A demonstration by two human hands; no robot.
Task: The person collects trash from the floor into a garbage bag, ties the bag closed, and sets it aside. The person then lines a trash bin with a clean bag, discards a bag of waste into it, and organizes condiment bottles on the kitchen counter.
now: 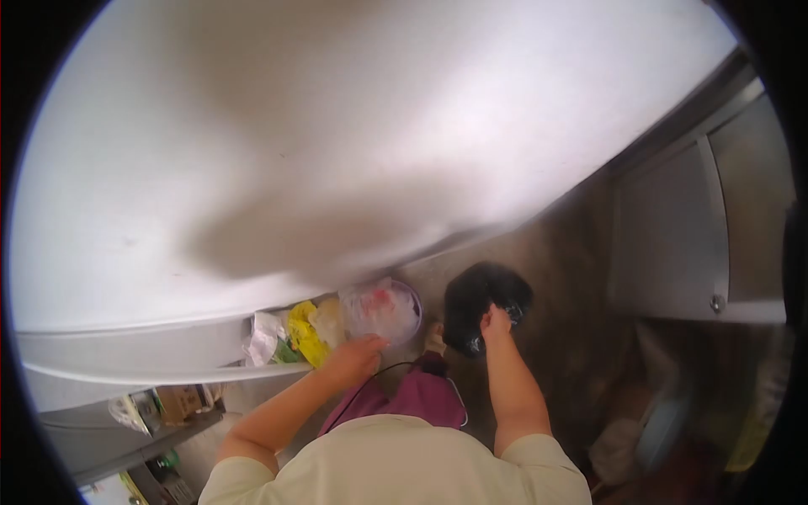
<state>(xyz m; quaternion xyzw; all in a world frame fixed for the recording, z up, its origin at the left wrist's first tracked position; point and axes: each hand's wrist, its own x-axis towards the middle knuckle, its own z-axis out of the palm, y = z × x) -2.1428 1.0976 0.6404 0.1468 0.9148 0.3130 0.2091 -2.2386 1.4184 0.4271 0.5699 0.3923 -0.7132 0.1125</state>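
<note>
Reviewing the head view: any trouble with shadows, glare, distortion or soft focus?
Head view: black corners and bowed edges suggest a wide fisheye lens; in the head view, broad soft shadows and bright patches cross the white surface; also in the head view, the black bag shows little surface detail, and the clutter at lower right is dim and soft.

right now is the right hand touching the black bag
Touching: the head view shows the right hand closed on a gathered part of the black bag, with no gap between them.
</note>
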